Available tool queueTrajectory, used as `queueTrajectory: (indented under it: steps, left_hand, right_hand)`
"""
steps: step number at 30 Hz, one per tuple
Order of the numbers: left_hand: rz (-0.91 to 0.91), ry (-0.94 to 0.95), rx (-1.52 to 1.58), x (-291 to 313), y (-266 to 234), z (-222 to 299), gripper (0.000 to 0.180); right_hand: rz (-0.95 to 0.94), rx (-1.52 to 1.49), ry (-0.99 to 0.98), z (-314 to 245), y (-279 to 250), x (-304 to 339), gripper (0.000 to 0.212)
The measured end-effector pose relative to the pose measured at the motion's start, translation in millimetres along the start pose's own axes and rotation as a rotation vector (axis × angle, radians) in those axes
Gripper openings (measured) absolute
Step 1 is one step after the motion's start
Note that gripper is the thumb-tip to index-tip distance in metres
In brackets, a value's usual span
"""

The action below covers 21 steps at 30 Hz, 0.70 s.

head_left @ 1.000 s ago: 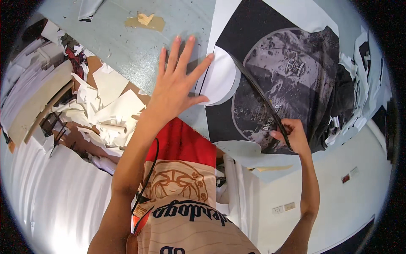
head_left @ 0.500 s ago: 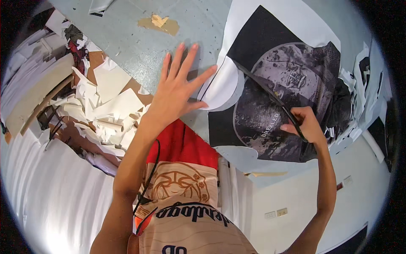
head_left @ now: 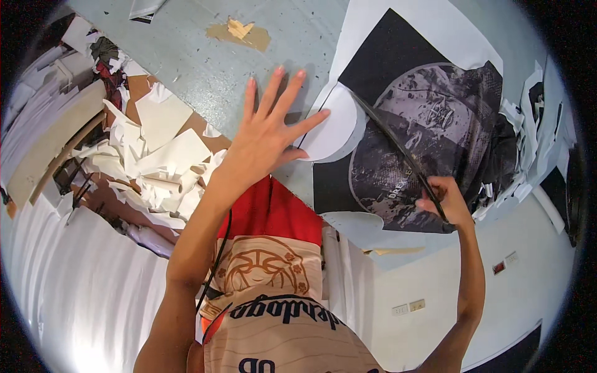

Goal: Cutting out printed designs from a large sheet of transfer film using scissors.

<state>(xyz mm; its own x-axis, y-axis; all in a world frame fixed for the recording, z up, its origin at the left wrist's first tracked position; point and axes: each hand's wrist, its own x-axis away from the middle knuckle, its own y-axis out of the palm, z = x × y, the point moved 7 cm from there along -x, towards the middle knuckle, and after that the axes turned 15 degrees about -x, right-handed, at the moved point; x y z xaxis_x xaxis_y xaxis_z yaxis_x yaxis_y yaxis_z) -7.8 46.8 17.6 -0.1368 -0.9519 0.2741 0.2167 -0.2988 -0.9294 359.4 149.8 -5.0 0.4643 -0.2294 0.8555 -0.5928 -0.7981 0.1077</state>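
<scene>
A black printed sheet (head_left: 367,68) with a large grey round pattern lies on the grey tabletop. At its left, a white curved flap (head_left: 336,127) is turned up, pale underside showing. My left hand (head_left: 264,133) rests with fingers spread, the index finger and thumb on the flap's left edge and the other fingers over the tabletop. My right hand (head_left: 449,202) is closed around the handle end of long dark scissors (head_left: 404,152). Their blades point up and left across the print, the tips beside the flap's upper end. Whether the blades are apart is hard to tell.
White backing paper (head_left: 448,31) extends beyond the printed sheet. Crumpled white scraps (head_left: 171,149) fill the left side, near a stack of sheets (head_left: 56,133). More cut strips (head_left: 528,133) hang at the right. A torn brown piece (head_left: 239,36) sits on the tabletop (head_left: 180,59).
My left hand has slid slightly right along with the flap. My right hand and the scissors' handle end have moved a little lower, and the tips sit slightly further right.
</scene>
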Motion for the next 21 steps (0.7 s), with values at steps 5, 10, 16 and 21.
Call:
queueTrajectory:
  steps: [5, 10, 16, 21]
  left_hand:
    - [0.017, -0.018, 0.051, 0.6, 1.3, -2.6, 0.098]
    - [0.018, -0.021, 0.052, 0.7, 4.6, -3.3, 0.097]
    - [0.019, -0.023, 0.061, 0.5, 3.3, -3.7, 0.096]
    - [0.031, -0.024, 0.066, 6.7, 0.1, -10.8, 0.091]
  right_hand:
    - [-0.006, 0.092, -0.054, -32.1, 8.0, -25.7, 0.034]
    - [-0.084, 0.144, -0.04, -40.1, 0.2, -39.4, 0.036]
    - [-0.006, 0.223, 0.003, -44.6, -1.7, -40.3, 0.044]
    - [0.183, 0.287, -0.249, -36.6, 40.6, -8.1, 0.048]
